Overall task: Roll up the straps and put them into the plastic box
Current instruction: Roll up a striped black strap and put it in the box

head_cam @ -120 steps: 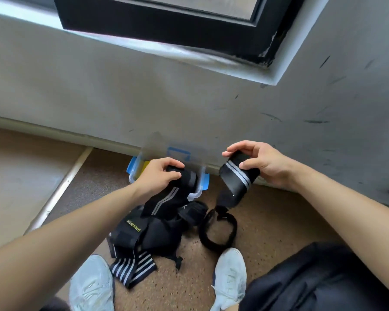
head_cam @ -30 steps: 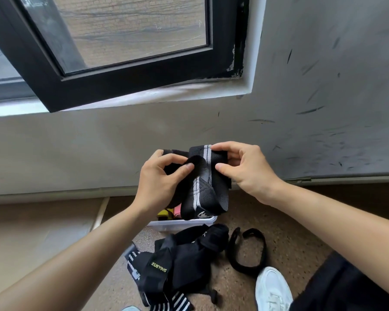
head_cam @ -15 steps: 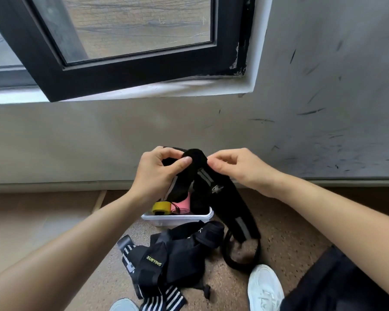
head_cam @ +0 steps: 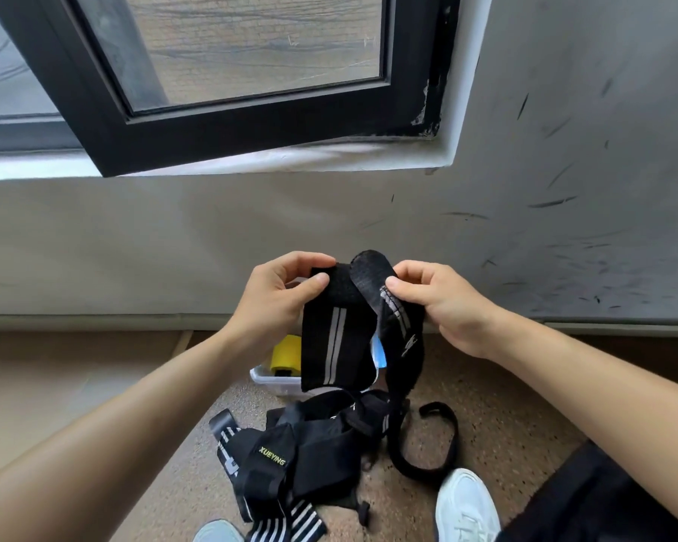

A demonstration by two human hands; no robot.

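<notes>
Black striped wrist strap held mid-frame, top edge pinched by left hand and right hand; plastic box partly hidden behind. Risks: roll started skewed; dangling tail snagged on strap pile below centre.

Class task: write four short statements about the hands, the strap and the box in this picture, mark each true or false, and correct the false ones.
1. The left hand and the right hand both pinch the black strap. True.
2. The black strap is rolled up tight. False: it hangs unrolled from the hands.
3. A yellow roll lies in the plastic box. True.
4. The pile of straps lies inside the plastic box. False: it lies on the floor in front of the box.
</notes>
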